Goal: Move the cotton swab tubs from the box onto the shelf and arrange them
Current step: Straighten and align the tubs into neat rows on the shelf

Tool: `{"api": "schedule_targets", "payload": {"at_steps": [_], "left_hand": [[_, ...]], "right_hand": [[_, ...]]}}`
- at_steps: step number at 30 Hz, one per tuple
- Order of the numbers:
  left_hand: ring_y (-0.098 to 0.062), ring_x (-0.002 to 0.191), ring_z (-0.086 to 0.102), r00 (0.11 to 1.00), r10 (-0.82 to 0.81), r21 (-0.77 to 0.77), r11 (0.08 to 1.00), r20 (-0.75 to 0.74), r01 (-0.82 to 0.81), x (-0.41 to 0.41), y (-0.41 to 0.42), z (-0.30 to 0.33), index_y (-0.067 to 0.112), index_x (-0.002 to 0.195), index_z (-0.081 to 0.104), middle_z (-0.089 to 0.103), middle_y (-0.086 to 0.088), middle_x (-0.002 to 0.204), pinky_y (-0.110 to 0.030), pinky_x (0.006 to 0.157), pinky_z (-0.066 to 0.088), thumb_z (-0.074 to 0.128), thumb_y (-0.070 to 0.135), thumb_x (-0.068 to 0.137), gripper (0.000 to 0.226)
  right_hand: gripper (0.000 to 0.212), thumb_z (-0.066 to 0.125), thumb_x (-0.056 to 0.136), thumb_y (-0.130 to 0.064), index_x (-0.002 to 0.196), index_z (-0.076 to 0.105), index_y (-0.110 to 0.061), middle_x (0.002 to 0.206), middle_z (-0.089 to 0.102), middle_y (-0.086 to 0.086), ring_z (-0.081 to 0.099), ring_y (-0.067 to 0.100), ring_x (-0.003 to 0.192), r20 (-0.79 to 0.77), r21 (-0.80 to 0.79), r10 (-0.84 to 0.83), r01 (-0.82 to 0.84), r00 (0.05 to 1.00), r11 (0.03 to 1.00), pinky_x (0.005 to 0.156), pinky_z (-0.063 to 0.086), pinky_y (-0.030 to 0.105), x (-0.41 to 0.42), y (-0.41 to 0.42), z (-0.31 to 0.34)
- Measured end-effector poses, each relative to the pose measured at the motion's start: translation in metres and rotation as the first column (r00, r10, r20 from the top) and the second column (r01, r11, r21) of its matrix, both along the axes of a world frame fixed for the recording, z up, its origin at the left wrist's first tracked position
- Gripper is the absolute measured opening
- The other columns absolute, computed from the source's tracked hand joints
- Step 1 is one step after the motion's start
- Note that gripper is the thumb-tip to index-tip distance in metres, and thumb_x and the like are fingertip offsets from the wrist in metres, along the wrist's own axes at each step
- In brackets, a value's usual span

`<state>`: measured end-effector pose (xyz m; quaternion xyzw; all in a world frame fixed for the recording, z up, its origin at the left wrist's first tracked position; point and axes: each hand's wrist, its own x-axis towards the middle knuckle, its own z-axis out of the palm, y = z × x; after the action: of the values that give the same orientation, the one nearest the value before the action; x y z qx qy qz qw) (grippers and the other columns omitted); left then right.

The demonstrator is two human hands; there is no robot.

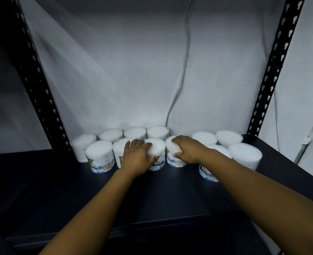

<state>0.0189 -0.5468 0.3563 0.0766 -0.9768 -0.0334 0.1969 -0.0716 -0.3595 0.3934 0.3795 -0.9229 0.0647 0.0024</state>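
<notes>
Several white cotton swab tubs stand in two rows at the back of the dark shelf point(152, 196). My left hand point(138, 156) grips a front-row tub point(157, 150) near the middle, fingers curled over its top and side. My right hand point(186, 150) grips the neighbouring tub point(172, 159), which shows a "Cotton Buds" label. Another labelled tub point(99, 156) stands at the front left. A tub point(207, 174) is partly hidden behind my right forearm, and one more point(245, 155) stands at the far right. The box is out of view.
Black perforated shelf uprights rise at the left point(39, 92) and right point(273, 65). A white sheet-covered wall point(133, 70) with a hanging cable point(181, 74) backs the shelf. The shelf's front half lies bare and dark.
</notes>
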Motion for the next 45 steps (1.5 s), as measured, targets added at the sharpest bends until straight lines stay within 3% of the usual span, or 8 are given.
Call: {"api": "schedule_targets", "payload": {"at_steps": [36, 45], "left_hand": [[-0.021, 0.13, 0.038, 0.999, -0.047, 0.034, 0.998, 0.011, 0.047, -0.01, 0.002, 0.002, 0.023, 0.134, 0.049, 0.048, -0.001, 0.139, -0.033, 0.109, 0.025, 0.056, 0.053, 0.086, 0.057], [-0.022, 0.125, 0.042, 0.998, 0.052, -0.032, 0.998, -0.025, -0.052, -0.013, 0.01, 0.001, 0.023, 0.13, 0.053, 0.052, -0.003, 0.13, -0.035, 0.106, 0.028, 0.053, 0.062, 0.083, 0.061]], "right_hand": [[0.067, 0.059, 0.091, -0.03, 0.148, 0.026, -0.018, 0.156, 0.026, 0.003, 0.027, 0.022, 0.141, 0.034, -0.017, -0.02, 0.021, 0.999, 1.0, 0.113, 0.022, 0.028, -0.012, 0.009, 0.001], [0.066, 0.059, 0.09, -0.037, 0.145, 0.031, -0.014, 0.15, 0.034, 0.006, 0.035, 0.024, 0.135, -0.004, -0.034, -0.049, 0.049, 0.999, 0.998, 0.11, 0.031, 0.032, -0.008, 0.008, -0.001]]}}
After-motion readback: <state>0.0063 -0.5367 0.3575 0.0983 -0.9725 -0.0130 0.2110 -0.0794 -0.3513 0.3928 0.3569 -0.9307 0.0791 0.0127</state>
